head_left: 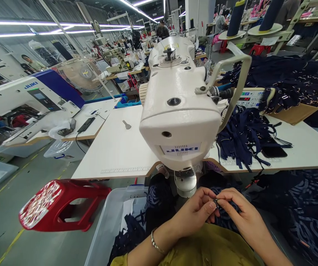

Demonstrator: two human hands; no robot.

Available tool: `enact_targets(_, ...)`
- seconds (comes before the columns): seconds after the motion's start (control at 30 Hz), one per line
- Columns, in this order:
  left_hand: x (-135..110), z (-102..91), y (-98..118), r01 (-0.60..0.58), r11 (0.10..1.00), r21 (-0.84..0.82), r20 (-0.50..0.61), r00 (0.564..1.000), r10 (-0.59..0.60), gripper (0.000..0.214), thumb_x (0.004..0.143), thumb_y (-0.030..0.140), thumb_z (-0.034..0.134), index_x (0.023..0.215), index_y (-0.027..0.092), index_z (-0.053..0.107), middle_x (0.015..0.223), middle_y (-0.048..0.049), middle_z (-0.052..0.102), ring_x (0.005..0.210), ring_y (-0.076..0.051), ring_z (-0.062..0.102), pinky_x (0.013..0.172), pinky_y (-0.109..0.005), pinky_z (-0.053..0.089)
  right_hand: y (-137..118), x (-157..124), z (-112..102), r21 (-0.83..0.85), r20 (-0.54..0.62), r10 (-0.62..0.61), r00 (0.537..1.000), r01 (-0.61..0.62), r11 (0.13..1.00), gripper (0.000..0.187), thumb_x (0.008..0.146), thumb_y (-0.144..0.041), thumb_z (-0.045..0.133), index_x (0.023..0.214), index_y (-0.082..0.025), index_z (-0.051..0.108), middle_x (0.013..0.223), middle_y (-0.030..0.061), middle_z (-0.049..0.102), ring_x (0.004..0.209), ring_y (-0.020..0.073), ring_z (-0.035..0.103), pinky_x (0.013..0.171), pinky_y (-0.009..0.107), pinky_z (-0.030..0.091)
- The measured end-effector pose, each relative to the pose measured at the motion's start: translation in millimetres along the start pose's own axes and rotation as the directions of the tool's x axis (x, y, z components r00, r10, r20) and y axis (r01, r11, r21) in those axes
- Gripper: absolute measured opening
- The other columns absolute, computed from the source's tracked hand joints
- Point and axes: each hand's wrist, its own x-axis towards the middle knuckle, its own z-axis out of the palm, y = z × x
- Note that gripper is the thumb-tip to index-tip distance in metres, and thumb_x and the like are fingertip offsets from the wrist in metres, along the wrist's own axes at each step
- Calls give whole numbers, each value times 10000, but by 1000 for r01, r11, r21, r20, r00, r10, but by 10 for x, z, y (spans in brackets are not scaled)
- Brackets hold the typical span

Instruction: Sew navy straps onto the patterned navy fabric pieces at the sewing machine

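Note:
My left hand point(194, 211) and my right hand point(237, 207) meet in front of my lap, just right of the sewing machine's lower end. Both have thumb and fingers pinched round a small dark piece with a metallic glint point(216, 202); the fingers cover most of it. Above them stands the white JUKI sewing machine point(179, 122), its metal lower end point(186, 183) close to my left fingers. A heap of navy straps with small metal rings point(238, 135) lies on the table to the right.
A phone point(274, 150) lies beside the straps. Further back, a cardboard box point(297, 111) holds more navy straps. Left of my knees is a clear plastic bin point(103, 221) with dark cloth pieces, then a red stool point(65, 207). Dark patterned fabric point(300, 210) is heaped at right.

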Motion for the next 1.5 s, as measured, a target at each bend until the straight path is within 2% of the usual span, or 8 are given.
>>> enact_targets(0.17, -19, -4, -15, -79, 966, 247, -27, 996, 89, 405, 922, 442, 550, 1215, 164, 544, 864, -34, 556, 709, -123, 516, 651, -250, 414, -9, 2, -22, 31, -10, -114, 993, 114, 993, 150, 932, -298, 532, 823, -262, 629, 870, 21, 633, 837, 164, 609, 752, 234, 490)
enact_targets(0.33, -42, -76, -12, -159, 714, 682, -30, 969, 244, 245, 891, 226, 579, 1129, 195, 625, 994, -56, 624, 702, -116, 568, 618, -207, 454, 22, 10, -66, 94, -34, -77, 996, 80, 992, 164, 928, -341, 529, 815, -252, 608, 823, 16, 623, 754, 151, 610, 682, 217, 506)
enact_targets(0.47, -151, -307, -79, -166, 542, 824, -82, 911, 404, 167, 895, 236, 610, 1050, 241, 673, 1027, -52, 679, 877, -169, 631, 766, -248, 484, 395, 102, -73, -3, 5, 73, 997, -73, 997, 280, 960, -435, 426, 1096, -232, 562, 923, 50, 668, 810, 171, 653, 736, 260, 538)
enact_targets(0.63, -305, -629, -166, -24, 405, 914, -256, 740, 622, 131, 892, 293, 608, 952, 262, 719, 847, -60, 701, 859, -232, 621, 799, -354, 434, 1068, 182, 323, -393, 257, 202, 945, -89, 915, 376, 992, -432, 327, 949, -209, 627, 953, 64, 713, 899, 204, 674, 823, 314, 513)
enact_targets(0.87, -131, -647, -128, 110, 356, 928, -361, 497, 789, 170, 869, 173, 534, 970, 224, 661, 923, -50, 689, 931, -231, 604, 846, -382, 376, 1492, 48, 1038, -698, 189, 356, 915, -130, 705, 263, 903, -377, 615, 1005, -136, 636, 975, 69, 679, 887, 199, 652, 832, 411, 508)
enact_targets(1.13, 8, -530, -257, 132, 385, 913, -405, 381, 831, 101, 840, 175, 517, 803, 218, 600, 816, -33, 637, 850, -216, 572, 789, -361, 383, 1696, -92, 712, -655, 200, 237, 951, -50, 754, 166, 895, -320, 542, 984, -202, 619, 1019, 117, 703, 858, 284, 706, 631, 346, 530)
enact_targets(1.27, 66, -491, -256, 118, 398, 910, -410, 393, 823, 95, 842, 207, 543, 807, 231, 628, 838, -34, 637, 873, -227, 552, 807, -375, 382, 1728, -197, 602, -568, 203, 112, 973, 24, 823, 298, 819, -361, 628, 1083, -223, 615, 1131, 109, 692, 1032, 291, 664, 867, 383, 521)
enact_targets(1.5, 179, -485, -237, 133, 442, 887, -457, 376, 806, 58, 809, 188, 540, 767, 226, 556, 842, -27, 589, 834, -219, 535, 797, -370, 367, 1964, -332, 7, -502, -196, 182, 964, -258, 826, 521, 939, -542, 290, 1171, -126, 503, 1176, 242, 604, 1149, 355, 574, 1004, 539, 403)
